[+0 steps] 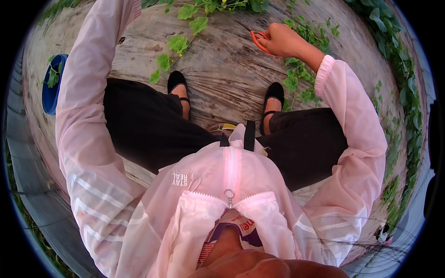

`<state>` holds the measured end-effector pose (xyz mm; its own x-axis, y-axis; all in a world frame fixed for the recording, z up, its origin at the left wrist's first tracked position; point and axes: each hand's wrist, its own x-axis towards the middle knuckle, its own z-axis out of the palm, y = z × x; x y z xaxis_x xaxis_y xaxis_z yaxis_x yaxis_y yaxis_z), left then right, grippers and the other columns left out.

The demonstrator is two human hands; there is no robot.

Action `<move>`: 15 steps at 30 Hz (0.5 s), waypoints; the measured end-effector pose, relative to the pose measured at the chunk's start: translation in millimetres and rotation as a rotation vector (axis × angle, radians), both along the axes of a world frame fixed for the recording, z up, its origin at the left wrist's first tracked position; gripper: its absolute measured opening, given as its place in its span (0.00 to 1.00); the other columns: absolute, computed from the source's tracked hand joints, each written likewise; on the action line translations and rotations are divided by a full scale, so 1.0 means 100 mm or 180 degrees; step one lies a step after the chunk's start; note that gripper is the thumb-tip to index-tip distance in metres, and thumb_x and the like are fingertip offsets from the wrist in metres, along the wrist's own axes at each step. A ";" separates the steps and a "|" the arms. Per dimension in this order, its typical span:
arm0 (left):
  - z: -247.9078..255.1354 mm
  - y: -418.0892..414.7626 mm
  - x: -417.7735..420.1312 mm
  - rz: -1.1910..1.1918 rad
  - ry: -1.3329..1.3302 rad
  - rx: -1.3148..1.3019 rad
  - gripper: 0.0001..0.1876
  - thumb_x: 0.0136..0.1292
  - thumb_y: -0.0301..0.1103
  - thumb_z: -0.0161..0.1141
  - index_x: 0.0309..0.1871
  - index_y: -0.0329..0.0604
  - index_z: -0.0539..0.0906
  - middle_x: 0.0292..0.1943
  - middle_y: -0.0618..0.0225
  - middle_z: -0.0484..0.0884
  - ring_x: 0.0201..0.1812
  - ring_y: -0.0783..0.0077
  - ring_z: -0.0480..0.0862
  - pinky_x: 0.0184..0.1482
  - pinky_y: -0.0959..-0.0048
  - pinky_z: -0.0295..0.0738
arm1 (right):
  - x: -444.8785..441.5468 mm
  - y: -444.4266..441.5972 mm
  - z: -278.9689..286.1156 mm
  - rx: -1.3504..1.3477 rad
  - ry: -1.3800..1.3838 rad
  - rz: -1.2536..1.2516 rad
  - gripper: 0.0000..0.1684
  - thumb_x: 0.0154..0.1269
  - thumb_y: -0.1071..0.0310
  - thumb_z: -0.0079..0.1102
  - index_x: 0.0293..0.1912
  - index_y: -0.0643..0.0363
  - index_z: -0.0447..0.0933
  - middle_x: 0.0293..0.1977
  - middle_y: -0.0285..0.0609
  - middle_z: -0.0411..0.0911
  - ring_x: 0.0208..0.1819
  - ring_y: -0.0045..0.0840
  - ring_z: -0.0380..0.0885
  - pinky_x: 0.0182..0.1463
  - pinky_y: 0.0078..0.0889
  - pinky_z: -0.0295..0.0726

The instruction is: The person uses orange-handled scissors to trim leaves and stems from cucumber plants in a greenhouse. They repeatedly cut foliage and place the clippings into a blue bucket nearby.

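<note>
My right hand grips a pair of scissors by their orange-red handles. Their dark, slim blades point up and left, just above the ground sheet; whether the blades are parted I cannot tell. My left hand is out of view past the top edge, where only its pink sleeve shows. A leafy vine trails down between the two arms from denser foliage with small yellow flowers. Beneath my right wrist lies another vine with smaller leaves.
A blue bucket with cut greenery in it stands beyond my left sleeve. My feet in black shoes are planted apart on the wrinkled sheet. A dense row of plants runs along the right.
</note>
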<state>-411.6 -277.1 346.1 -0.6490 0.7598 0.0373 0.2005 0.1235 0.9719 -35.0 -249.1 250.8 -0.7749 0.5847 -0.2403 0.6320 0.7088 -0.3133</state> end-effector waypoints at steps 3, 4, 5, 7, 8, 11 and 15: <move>-0.01 0.00 -0.01 -0.0069 -0.0016 -0.0041 0.10 0.66 0.33 0.64 0.38 0.32 0.85 0.30 0.58 0.86 0.20 0.70 0.83 0.15 0.76 0.69 | -0.08 0.05 0.07 0.0073 0.0065 0.0012 0.28 0.72 0.54 0.56 0.20 0.63 0.80 0.14 0.46 0.78 0.18 0.31 0.82 0.32 0.38 0.80; -0.02 -0.02 -0.01 -0.0072 0.0003 -0.0065 0.10 0.65 0.33 0.64 0.38 0.32 0.85 0.29 0.58 0.86 0.20 0.71 0.83 0.15 0.76 0.69 | -0.11 0.04 0.11 -0.0021 0.0037 0.0030 0.28 0.72 0.54 0.56 0.20 0.63 0.80 0.14 0.45 0.78 0.18 0.30 0.82 0.31 0.37 0.81; -0.03 -0.03 -0.01 -0.0071 0.0022 -0.0089 0.10 0.65 0.33 0.65 0.37 0.32 0.85 0.29 0.59 0.86 0.20 0.71 0.83 0.15 0.76 0.69 | -0.15 0.04 0.16 -0.0115 0.0008 0.0052 0.28 0.72 0.54 0.56 0.21 0.64 0.80 0.14 0.45 0.78 0.18 0.30 0.82 0.31 0.37 0.81; -0.04 -0.04 -0.04 -0.0070 0.0118 -0.0083 0.10 0.64 0.32 0.65 0.37 0.32 0.85 0.29 0.58 0.86 0.19 0.71 0.83 0.15 0.76 0.70 | -0.22 0.00 0.28 -0.0315 0.0044 0.0082 0.28 0.73 0.54 0.56 0.22 0.64 0.80 0.14 0.45 0.79 0.18 0.29 0.83 0.31 0.35 0.81; -0.04 -0.05 -0.06 -0.0063 0.0167 -0.0081 0.10 0.63 0.32 0.65 0.37 0.32 0.85 0.29 0.58 0.86 0.19 0.71 0.83 0.15 0.76 0.70 | -0.25 -0.02 0.31 -0.0440 0.0110 0.0091 0.28 0.73 0.53 0.56 0.22 0.65 0.80 0.15 0.44 0.79 0.18 0.28 0.83 0.31 0.34 0.81; -0.04 -0.11 -0.04 -0.0076 0.0160 -0.0076 0.10 0.62 0.32 0.65 0.37 0.31 0.86 0.30 0.57 0.87 0.19 0.71 0.83 0.16 0.75 0.70 | -0.42 -0.14 0.46 -0.0609 0.0250 0.0336 0.28 0.73 0.53 0.56 0.24 0.65 0.81 0.15 0.44 0.79 0.18 0.27 0.83 0.31 0.33 0.82; -0.03 -0.11 0.09 -0.0088 -0.0130 0.0075 0.10 0.65 0.31 0.66 0.39 0.30 0.86 0.32 0.54 0.88 0.20 0.70 0.84 0.16 0.75 0.71 | -0.58 -0.17 0.47 -0.0477 0.0196 0.0548 0.28 0.73 0.53 0.56 0.24 0.66 0.81 0.15 0.44 0.79 0.18 0.27 0.83 0.31 0.32 0.82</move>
